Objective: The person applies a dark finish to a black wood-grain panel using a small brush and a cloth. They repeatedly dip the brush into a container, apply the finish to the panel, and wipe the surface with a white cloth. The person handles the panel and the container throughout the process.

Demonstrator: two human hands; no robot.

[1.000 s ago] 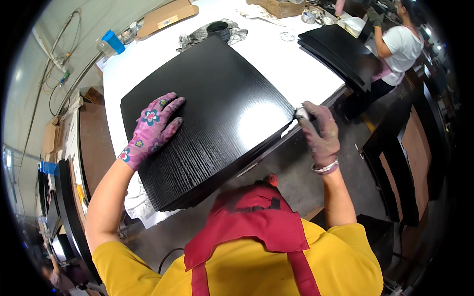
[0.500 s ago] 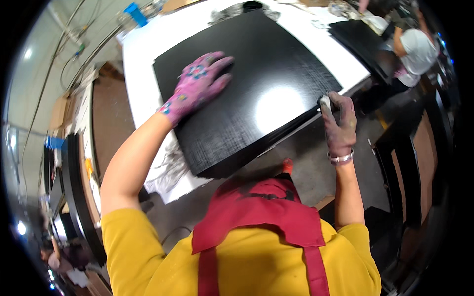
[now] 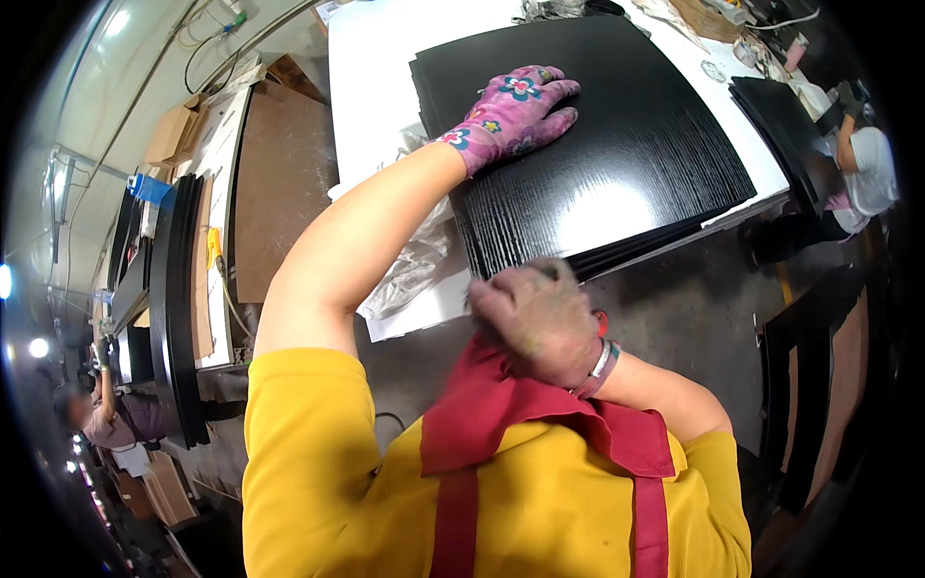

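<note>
A stack of glossy black panels (image 3: pixel 626 125) lies on a white-topped table (image 3: pixel 371 58). My left hand (image 3: pixel 515 116), in a pink flowered glove, rests flat on the top panel with its fingers stretched out. My right hand (image 3: pixel 540 313), with a bracelet at its wrist, is at the stack's near left corner, just in front of my red apron (image 3: pixel 472 395). Its fingers curl inward and are slightly blurred. Whatever they grip is hidden behind the back of the hand.
Crumpled white sheeting (image 3: pixel 414 270) lies left of the stack. A brown board (image 3: pixel 284 183) and upright black panels (image 3: pixel 173 299) stand farther left. At the right, a person in a white shirt (image 3: pixel 872 173) is beside another black panel stack (image 3: pixel 776 130).
My right hand has swept left along the front edge, from the near right corner to the near left, its fingers now curled. My left hand still lies on the panel. The view has shifted.
</note>
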